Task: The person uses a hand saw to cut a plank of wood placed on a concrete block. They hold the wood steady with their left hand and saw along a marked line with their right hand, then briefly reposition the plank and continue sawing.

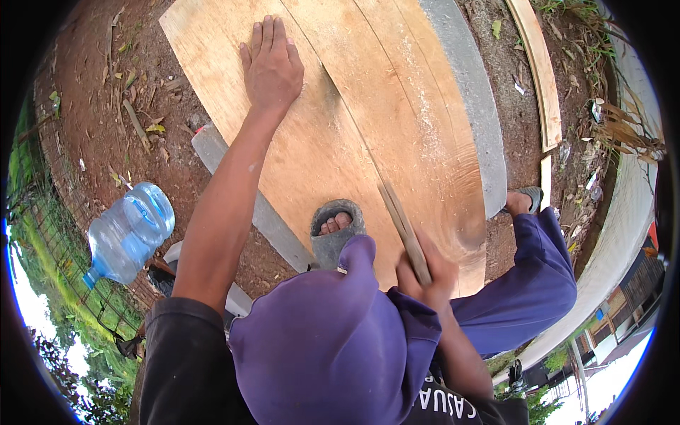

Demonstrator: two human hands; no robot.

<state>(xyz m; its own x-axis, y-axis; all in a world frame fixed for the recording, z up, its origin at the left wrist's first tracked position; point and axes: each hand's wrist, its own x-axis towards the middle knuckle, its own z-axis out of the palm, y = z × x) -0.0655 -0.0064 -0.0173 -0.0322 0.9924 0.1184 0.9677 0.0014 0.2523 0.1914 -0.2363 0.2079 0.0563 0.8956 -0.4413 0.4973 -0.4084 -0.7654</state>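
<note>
Nearest are two purple trouser legs (319, 347), both bent. The right hand (425, 273) has its fingers curled around one narrow wooden stick (405, 234), whose far tip meets the lower end of a dark slit (353, 129) in the plywood sheet (418, 184). Of two grey slippers, the left slipper (331, 248) rests on the plywood, just beside the stick; the right slipper (533, 195) is on the ground past the sheet's right edge. The left hand (273, 74) lies palm-down near the sheet's left edge, fingers slightly spread; a wide stretch of plywood separates it from the stick. Pale sawdust (425, 117) dots the sheet right of the slit. Grey slabs (489, 134) show beyond both long edges. Farther left, one clear blue water jug (131, 230) lies on its side; I cannot tell whether it holds liquid. Two pale boards (542, 78) lie at right, before a long whitish wall (623, 191).
</note>
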